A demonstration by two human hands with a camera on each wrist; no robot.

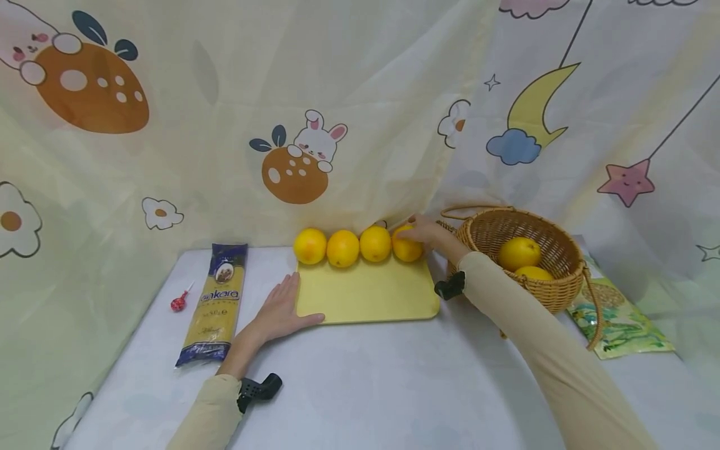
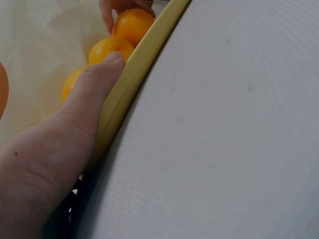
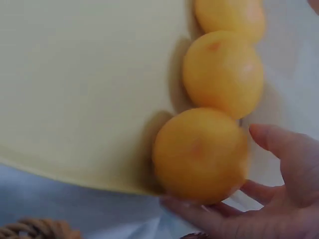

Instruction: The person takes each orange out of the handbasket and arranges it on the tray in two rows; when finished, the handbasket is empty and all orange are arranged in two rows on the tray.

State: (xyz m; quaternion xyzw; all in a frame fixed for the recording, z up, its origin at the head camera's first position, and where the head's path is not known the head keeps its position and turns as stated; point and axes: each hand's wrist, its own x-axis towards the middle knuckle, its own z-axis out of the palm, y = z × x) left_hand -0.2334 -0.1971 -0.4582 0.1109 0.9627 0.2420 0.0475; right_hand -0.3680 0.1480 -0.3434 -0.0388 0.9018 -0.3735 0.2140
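Several oranges stand in a row along the back of a yellow cutting board (image 1: 365,297). My right hand (image 1: 435,236) holds the rightmost orange (image 1: 406,249) at the board's back right corner. In the right wrist view, fingers and thumb (image 3: 269,137) surround that orange (image 3: 199,157) on its outer side, and its neighbour (image 3: 223,74) sits close against it. My left hand (image 1: 281,310) rests at the board's left edge with straight fingers, its thumb along the front edge. The left wrist view shows that thumb (image 2: 94,82) lying on the board's rim (image 2: 144,55).
A wicker basket (image 1: 554,290) with oranges (image 1: 519,253) inside stands right of the board, beside a green packet (image 1: 624,322). At the left lie a pasta bag (image 1: 216,306) and a red lollipop (image 1: 178,304). A printed cloth (image 1: 382,156) hangs behind the table.
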